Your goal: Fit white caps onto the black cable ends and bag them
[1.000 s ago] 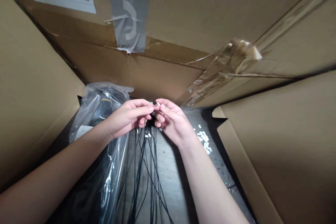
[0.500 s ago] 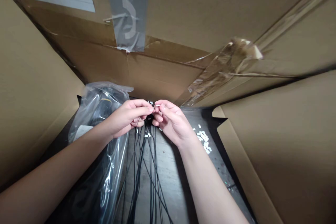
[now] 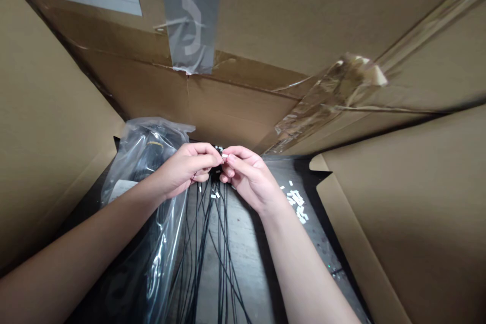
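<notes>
Many thin black cables (image 3: 207, 233) hang gathered slightly tighter than a second ago under the left hand (image 3: 186, 169), which grips their top, while the right hand (image 3: 248, 177) pinches a tiny white tab (image 3: 225, 155) there, between a clear plastic bag (image 3: 146, 162) and white scraps (image 3: 298, 200) within cardboard flaps (image 3: 379, 223).

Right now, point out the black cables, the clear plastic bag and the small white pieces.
Black cables (image 3: 202, 243): head view, on the hanging strands.
Clear plastic bag (image 3: 131, 136): head view, on its upper left part.
Small white pieces (image 3: 296, 200): head view, on their main cluster.
</notes>
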